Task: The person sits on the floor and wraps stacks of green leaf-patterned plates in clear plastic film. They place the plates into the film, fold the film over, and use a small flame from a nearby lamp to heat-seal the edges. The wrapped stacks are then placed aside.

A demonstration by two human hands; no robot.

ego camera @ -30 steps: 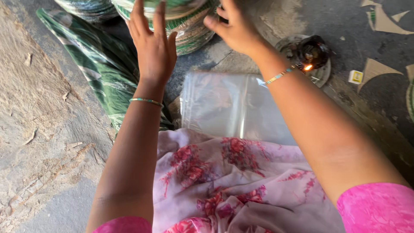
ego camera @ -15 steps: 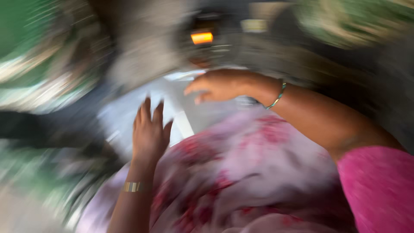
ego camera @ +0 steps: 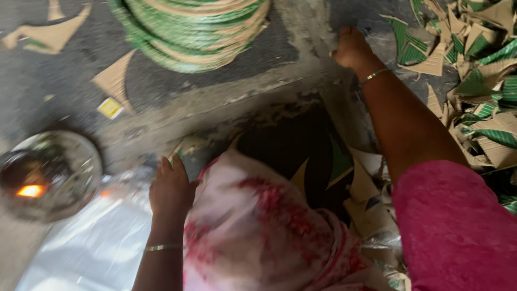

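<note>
My left hand [ego camera: 171,186] rested flat, fingers loose, on clear plastic sheet [ego camera: 91,242] — light, slippery, limp; pinch edge. Right hand [ego camera: 351,48] at 1 o'clock — grip unclear.

Soft daylight, heavy motion blur, small flame glow

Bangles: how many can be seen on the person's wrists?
2. One bangle is on the left wrist, below the left hand near the clear plastic sheet. The other bangle is on the right wrist, below the right hand. None seems hidden.
</note>
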